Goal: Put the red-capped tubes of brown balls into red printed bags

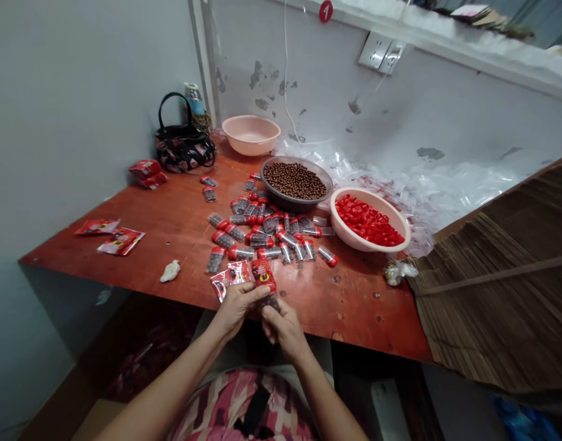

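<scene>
My left hand (236, 309) is closed on a red printed packet (263, 274), pinched under the thumb. More red and silver packets (232, 277) fan out beside those fingers. My right hand (281, 324) grips a small clear container of dark balls (270, 301), held against the lower end of the red packet; most of it is hidden by the fingers. Beyond both hands lies a loose pile of red-capped clear containers (257, 239) filled with dark balls.
Behind the pile stand a grey bowl of brown balls (329, 191), a pink bowl of red caps (402, 247) and another pink bowl (250, 147). Clear plastic containers (455, 184) heap along the wall. A handbag (184, 150) and red packets (121, 241) lie left; a brown corrugated sheet (501, 275) leans right.
</scene>
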Tool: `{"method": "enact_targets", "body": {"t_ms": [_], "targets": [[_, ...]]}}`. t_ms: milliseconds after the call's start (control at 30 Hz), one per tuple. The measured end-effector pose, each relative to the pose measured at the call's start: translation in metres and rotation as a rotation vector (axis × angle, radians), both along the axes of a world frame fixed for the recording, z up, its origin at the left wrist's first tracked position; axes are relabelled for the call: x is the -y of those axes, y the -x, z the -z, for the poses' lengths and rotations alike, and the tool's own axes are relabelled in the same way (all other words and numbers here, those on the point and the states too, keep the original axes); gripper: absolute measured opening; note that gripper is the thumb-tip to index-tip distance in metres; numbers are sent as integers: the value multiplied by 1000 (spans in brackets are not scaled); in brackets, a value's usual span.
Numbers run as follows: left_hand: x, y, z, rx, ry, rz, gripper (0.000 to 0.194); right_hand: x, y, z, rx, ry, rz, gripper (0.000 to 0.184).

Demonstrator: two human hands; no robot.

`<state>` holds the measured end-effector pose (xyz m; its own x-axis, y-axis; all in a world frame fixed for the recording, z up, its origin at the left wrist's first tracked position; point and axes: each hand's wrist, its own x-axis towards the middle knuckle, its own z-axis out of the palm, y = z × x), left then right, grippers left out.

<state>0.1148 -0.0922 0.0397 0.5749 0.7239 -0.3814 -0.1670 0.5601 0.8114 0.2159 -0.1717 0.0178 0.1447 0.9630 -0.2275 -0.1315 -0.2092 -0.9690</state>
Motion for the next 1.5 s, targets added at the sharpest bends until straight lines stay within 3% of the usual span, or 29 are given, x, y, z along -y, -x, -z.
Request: {"method": "enact_targets", "body": {"t_ms": [233, 400, 467, 667, 767, 867, 933, 1200, 1267, 1433, 1500], "targets": [[-1, -4, 0, 34, 59, -52, 18, -2, -2, -6, 332, -56, 80, 21], [-2, 2, 3, 38, 52, 9, 19, -3, -1, 3, 8, -26, -71, 27], [-4, 5, 4, 20, 53, 47, 19, -3, 1, 4, -30, -20, -83, 28], [-5, 2, 8, -69, -15, -56, 20, -5, 2, -6, 346, -74, 92, 21], [-1, -1, 10, -60, -40, -86, 20, -6, -2, -4, 176, -40, 6, 24], [3, 2, 10, -18, -18, -32, 20, -5, -3, 4, -60, 5, -85, 28], [4, 5, 8, 2, 2, -10, 19, -5, -1, 5, -106, 13, -100, 28], [5, 4, 3, 33, 75, -179, 21, -7, 6, -12, 397, -79, 29, 18], [5, 6, 3, 36, 58, -112, 21, -6, 5, -9, 321, -75, 4, 19], [4, 16, 5, 31, 8, 138, 21, 0, 7, 3, -193, 9, -165, 25], [4, 18, 7, 5, -5, 133, 20, 0, 9, 1, -170, 13, -137, 26]]}}
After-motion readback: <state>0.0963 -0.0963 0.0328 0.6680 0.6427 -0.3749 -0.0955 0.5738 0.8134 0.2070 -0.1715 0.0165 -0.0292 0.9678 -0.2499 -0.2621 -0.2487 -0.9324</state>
